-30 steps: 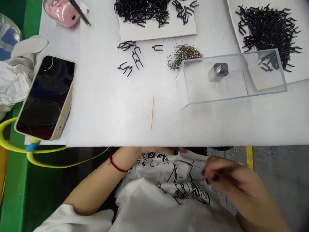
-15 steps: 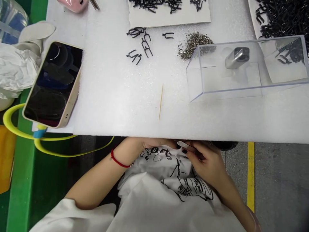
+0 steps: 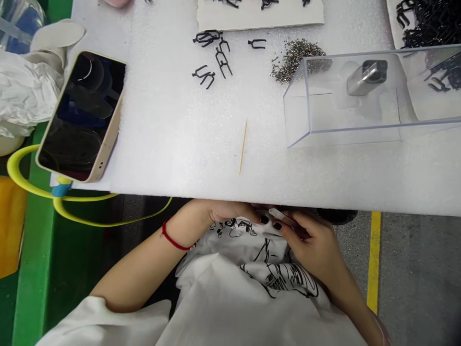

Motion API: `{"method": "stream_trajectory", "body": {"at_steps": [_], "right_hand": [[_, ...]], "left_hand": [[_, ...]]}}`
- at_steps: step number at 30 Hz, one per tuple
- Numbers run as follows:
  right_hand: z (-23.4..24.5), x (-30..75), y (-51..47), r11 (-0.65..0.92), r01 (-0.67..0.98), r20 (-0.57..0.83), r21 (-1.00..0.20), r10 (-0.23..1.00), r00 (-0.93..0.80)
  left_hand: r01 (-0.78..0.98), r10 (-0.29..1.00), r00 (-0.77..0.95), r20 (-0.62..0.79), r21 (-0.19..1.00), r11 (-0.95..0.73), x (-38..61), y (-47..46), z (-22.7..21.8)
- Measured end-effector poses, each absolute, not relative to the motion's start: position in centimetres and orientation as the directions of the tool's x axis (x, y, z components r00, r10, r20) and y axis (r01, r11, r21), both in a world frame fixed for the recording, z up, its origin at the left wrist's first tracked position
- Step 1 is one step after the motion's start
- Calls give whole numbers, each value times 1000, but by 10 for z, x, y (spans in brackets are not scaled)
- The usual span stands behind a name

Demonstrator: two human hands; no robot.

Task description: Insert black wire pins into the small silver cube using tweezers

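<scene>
Hands below bench edge, small pale piece between them

Both hands sit low, under the near edge of the bench (image 3: pixel 173 158), close to the chest. The right hand (image 3: pixel 313 238) has its grip closed on a thin pale sliver (image 3: pixel 283 216), pinched at the fingertips; what the sliver is cannot be made out. The left hand (image 3: pixel 230 211) is curled just beside it, fingertips near the sliver's end, but whether its grip has hold of anything cannot be told, as the edge hides part of it.

On the bench nothing is being touched. A toothpick (image 3: pixel 243 146) lies alone near the front. Behind it are a few loose black clips (image 3: pixel 212 57) and a heap of tiny metal bits (image 3: pixel 297 53). The clear box (image 3: pixel 324 115) holds one metal block (image 3: pixel 367 77).

Judgement: early stage. Only a handful of clips are set out, and a large black pile (image 3: pixel 432 19) lies at the far right.
</scene>
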State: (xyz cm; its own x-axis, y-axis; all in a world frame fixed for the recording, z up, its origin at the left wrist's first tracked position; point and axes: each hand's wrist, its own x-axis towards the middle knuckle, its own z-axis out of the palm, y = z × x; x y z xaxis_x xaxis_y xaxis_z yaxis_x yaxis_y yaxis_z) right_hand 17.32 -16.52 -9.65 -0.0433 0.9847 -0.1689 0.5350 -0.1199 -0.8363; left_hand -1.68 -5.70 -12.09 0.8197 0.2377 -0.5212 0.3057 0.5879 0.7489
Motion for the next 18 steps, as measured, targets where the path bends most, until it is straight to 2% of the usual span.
{"method": "stream_trajectory", "body": {"at_steps": [18], "right_hand": [[-95,172,-161,-224,388,-273,-894,959,-74]], "left_hand": [[268,132,895,-426,750,605,-24,-54,-132]]}}
